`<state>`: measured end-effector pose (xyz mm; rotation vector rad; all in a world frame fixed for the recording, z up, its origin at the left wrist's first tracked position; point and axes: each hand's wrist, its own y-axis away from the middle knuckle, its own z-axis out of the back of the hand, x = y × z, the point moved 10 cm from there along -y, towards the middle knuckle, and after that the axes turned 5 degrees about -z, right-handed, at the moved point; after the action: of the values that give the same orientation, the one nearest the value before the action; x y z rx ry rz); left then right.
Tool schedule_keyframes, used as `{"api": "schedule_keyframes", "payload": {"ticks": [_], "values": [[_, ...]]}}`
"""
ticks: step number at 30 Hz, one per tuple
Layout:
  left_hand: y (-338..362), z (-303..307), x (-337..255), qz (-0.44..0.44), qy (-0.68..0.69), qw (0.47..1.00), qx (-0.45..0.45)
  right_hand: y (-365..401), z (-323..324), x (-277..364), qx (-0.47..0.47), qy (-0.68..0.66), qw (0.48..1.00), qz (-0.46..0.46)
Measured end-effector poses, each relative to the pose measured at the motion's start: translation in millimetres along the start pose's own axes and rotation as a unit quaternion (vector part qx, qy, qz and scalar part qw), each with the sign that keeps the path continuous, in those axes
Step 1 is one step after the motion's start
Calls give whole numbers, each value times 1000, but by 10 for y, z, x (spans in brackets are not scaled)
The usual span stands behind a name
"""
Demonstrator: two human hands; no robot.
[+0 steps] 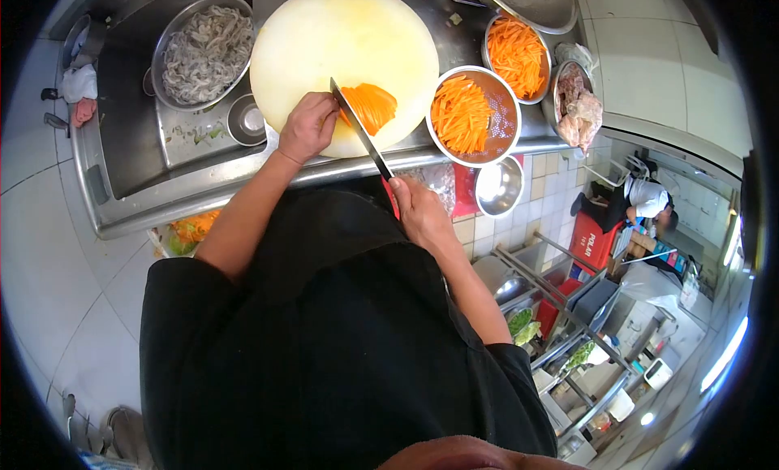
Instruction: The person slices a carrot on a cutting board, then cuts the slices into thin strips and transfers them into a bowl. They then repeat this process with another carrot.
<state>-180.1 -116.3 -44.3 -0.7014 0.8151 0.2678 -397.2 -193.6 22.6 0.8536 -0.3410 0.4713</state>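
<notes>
My right hand (420, 213) is wrapped round the handle of a long kitchen knife (363, 135). The blade slants up and left over a round cutting board (324, 40). Thin carrot slices (371, 107) lie fanned out on the board along the right side of the blade. On the left side, my left hand (310, 129) rests on the board with its fingers curled in close to the blade. Whatever sits under those fingers is hidden. Carrot sticks (461, 117) fill much of a perforated colander (503, 105) right of the board.
A second bowl of carrot sticks (517, 56) and a bowl of raw meat (580, 113) stand farther right. An empty metal bowl (499, 186) sits below the colander. The sink (130, 145) at left holds a bowl of greyish strips (207, 56). Another person (645, 198) bends at far right.
</notes>
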Motion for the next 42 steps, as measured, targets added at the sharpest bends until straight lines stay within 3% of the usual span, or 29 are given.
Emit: {"api": "schedule_keyframes", "payload": {"ticks": [19, 22, 25, 26, 28, 31, 35, 38, 42], "values": [[14, -39, 21, 15, 1, 1000, 5, -319, -255, -221, -57, 14, 997, 49], [-3, -15, 21, 17, 12, 1000, -15, -359, -245, -357, 53, -71, 996, -29], [-18, -40, 86, 51, -3, 999, 2, -164, -29, -368, 95, -123, 978, -138], [-28, -51, 97, 57, -13, 998, 9, -287, 92, -455, -2, -106, 994, -29], [-48, -94, 107, 66, -28, 997, 25, -381, 303, -367, -12, -97, 995, -19], [-59, -130, 101, 66, -34, 997, 35, -551, 703, -63, -169, 70, 981, 67], [-114, -237, -104, 3, -68, 997, 37, -979, 797, -13, -234, 107, 961, 104], [-199, -611, -279, 6, -149, 971, 189, -1257, 775, 17, -254, 138, 947, 138], [-202, -833, -141, 41, -169, 960, 218, -1433, 665, 106, -265, 156, 930, 200]]}}
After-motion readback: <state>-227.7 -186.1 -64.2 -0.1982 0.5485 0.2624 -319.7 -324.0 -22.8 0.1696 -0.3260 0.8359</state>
